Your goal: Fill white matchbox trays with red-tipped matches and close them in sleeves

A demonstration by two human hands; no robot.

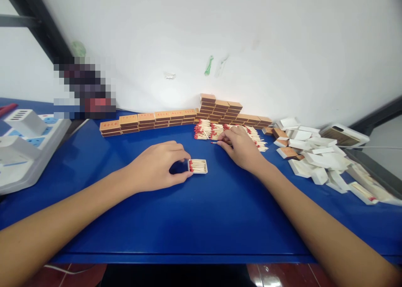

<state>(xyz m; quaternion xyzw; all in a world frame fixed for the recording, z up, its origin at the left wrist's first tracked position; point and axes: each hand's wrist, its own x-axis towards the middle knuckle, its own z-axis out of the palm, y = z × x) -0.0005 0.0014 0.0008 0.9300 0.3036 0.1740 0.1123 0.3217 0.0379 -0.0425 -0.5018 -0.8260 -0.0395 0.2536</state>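
Note:
A small white matchbox tray (206, 172) with matches (197, 166) lying in it, red heads to the left, rests on the blue table. My left hand (163, 165) grips the tray's left end between thumb and fingers. At the front of a loose pile of red-headed matches (202, 130), my right hand (240, 147) has its fingers pinched together. A single match (214, 142) pokes out to the left at its fingertips; the rest of that grip is hidden by the hand.
Stacked orange matchboxes (163, 119) line the wall. On the right lie heaped white trays (320, 153), a few orange sleeves (286, 152), a matchbox tray with matches (362, 193) and a phone-like white object (344, 135). A power strip (31, 161) stands at the left.

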